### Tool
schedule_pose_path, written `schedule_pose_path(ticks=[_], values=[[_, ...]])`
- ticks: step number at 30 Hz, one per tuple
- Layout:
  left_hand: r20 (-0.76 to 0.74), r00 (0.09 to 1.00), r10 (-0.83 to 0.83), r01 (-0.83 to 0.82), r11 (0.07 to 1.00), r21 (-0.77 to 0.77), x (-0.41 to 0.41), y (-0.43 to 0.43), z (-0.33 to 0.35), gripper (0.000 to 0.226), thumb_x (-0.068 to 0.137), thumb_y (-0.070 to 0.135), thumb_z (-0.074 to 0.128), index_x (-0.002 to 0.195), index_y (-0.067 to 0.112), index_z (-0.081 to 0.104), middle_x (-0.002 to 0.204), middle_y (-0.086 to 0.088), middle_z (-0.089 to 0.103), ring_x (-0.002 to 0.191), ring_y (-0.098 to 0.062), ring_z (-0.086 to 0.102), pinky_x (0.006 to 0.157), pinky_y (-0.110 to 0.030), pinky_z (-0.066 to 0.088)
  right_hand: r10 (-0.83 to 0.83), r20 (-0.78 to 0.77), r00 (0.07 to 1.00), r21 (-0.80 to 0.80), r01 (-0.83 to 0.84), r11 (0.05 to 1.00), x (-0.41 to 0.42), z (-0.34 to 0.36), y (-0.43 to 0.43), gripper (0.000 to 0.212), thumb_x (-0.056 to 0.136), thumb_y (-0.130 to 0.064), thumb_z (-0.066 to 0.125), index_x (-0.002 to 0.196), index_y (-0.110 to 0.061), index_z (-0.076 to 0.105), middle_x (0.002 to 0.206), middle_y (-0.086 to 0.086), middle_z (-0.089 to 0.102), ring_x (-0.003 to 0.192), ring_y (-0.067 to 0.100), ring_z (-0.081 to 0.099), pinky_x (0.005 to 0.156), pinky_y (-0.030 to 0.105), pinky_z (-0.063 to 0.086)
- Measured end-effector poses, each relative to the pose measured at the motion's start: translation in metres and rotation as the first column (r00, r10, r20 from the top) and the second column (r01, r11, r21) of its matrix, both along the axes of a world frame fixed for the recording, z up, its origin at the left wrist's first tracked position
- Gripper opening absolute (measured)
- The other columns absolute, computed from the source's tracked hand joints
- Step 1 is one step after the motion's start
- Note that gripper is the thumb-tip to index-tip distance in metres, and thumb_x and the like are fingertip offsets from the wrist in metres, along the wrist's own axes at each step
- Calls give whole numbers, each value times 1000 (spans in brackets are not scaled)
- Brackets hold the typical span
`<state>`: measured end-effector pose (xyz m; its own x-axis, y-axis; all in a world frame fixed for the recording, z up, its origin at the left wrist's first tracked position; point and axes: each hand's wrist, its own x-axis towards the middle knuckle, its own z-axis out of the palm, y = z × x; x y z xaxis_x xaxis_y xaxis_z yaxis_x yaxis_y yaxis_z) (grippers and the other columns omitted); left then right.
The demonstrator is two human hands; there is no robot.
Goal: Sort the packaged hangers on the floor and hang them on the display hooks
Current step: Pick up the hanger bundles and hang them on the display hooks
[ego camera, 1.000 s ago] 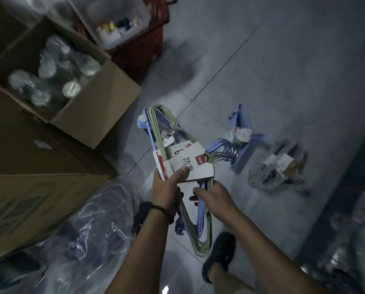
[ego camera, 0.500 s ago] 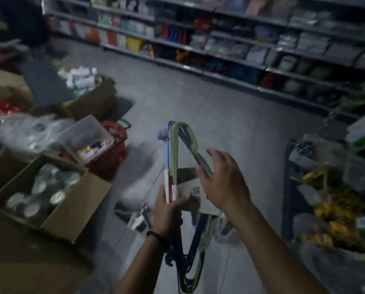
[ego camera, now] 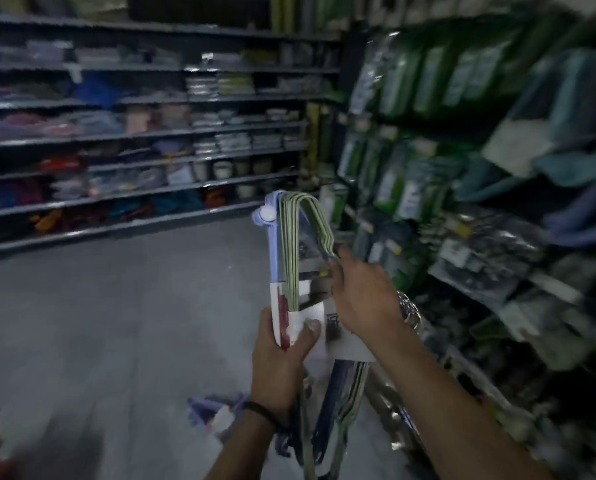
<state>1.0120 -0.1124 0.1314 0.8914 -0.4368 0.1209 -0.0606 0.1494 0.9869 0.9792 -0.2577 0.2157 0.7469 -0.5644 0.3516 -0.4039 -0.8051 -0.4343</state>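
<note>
In the aisle, above the grey floor (ego camera: 116, 323), we hold the packaged hangers (ego camera: 291, 247) upright beside the right-hand rack (ego camera: 463, 285). Our left hand (ego camera: 282, 362) grips the card sleeve (ego camera: 314, 306), thumb pressed flat; our right hand (ego camera: 362, 296) curls its fingers round the green wires (ego camera: 321, 223). We judge the loose bundle could snag hung packets (ego camera: 393, 181) or slip apart; blur hides the hooks. Another blue pack (ego camera: 213, 407) lies on the floor by our left wrist. Shelves (ego camera: 134, 134) of folded cloth stand behind.
</note>
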Motion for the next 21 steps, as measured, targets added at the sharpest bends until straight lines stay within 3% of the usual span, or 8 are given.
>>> schedule_pose_path(ticks=[3,6,8,9,11,16,19,21], values=[[-66,988,-142,145,989,38,-17,-38,31,60,84,79,55,99,21,60,71,7,61,69,-15,64,68,-36,55,-185,1,983,-47,185,982,-51,19,-30,30,111,-35,38,134,-21,49,99,20,72,92,43,69,73,45,52],[-64,941,-331,335,941,46,-37,-83,59,81,76,84,61,109,10,66,74,0,68,70,-23,69,73,-45,59,-307,25,951,-56,308,950,-107,33,-56,27,111,-34,37,133,-23,49,93,16,73,85,40,70,71,43,54],[-12,913,-408,408,912,37,-57,-112,77,60,89,69,59,114,15,66,84,-10,71,70,-19,72,68,-29,60,-378,65,924,-3,379,926,-141,39,-74,27,110,-34,37,131,-24,51,89,13,72,79,37,69,71,44,58],[26,908,-418,417,908,39,-68,-127,84,45,95,59,57,111,17,64,84,-5,70,67,-8,70,61,-19,56,-410,78,909,13,410,912,-157,41,-85,27,110,-34,38,131,-25,51,86,11,71,76,35,69,71,46,59],[90,903,-419,410,906,107,-91,-159,97,33,100,54,52,109,23,60,89,10,65,68,2,62,57,-17,45,-462,75,884,35,461,887,-190,45,-107,24,109,-33,40,129,-25,51,82,7,69,71,32,68,67,45,60],[133,861,-490,463,865,193,-158,-236,103,27,101,59,41,97,40,59,88,16,65,74,5,57,66,-17,45,-552,48,832,34,551,834,-271,60,-152,31,109,-46,37,114,-19,51,86,10,69,75,37,66,68,46,57],[137,823,-551,535,834,133,-205,-271,106,36,97,60,41,107,33,63,86,14,68,68,7,64,62,-16,50,-625,60,778,-38,628,777,-313,71,-175,36,107,-58,35,102,-23,41,78,4,62,73,38,66,60,45,56],[139,797,-588,576,809,121,-234,-295,107,47,96,60,43,118,25,65,91,6,74,73,1,68,61,-17,51,-682,73,728,-86,686,723,-342,75,-190,33,108,-55,34,111,-23,41,75,2,57,74,39,66,61,45,56]])
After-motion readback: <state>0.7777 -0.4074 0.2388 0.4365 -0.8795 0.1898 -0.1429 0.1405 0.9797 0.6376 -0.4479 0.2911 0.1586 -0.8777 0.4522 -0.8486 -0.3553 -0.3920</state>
